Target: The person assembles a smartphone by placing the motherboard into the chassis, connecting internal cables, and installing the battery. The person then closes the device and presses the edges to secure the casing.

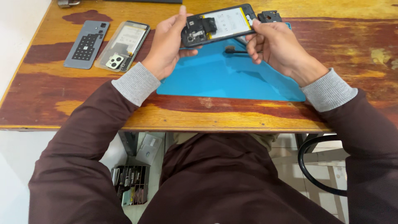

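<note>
An opened black smartphone (219, 24) with its back cover off shows a white battery with yellow edges and dark circuit parts. It is lifted above the blue work mat (215, 79). My left hand (168, 43) grips its left end, thumb on top. My right hand (275, 47) grips its right end. A small black camera-frame piece (269, 16) lies on the table just beyond my right fingers. A dark tool (230, 49) lies on the mat under the phone, partly hidden by my right hand.
On the wooden table at the left lie a grey back panel (87, 43) and a second phone in a clear case (123, 45). Below the table edge stand a rack of small parts (130, 184) and a black chair ring (313, 166).
</note>
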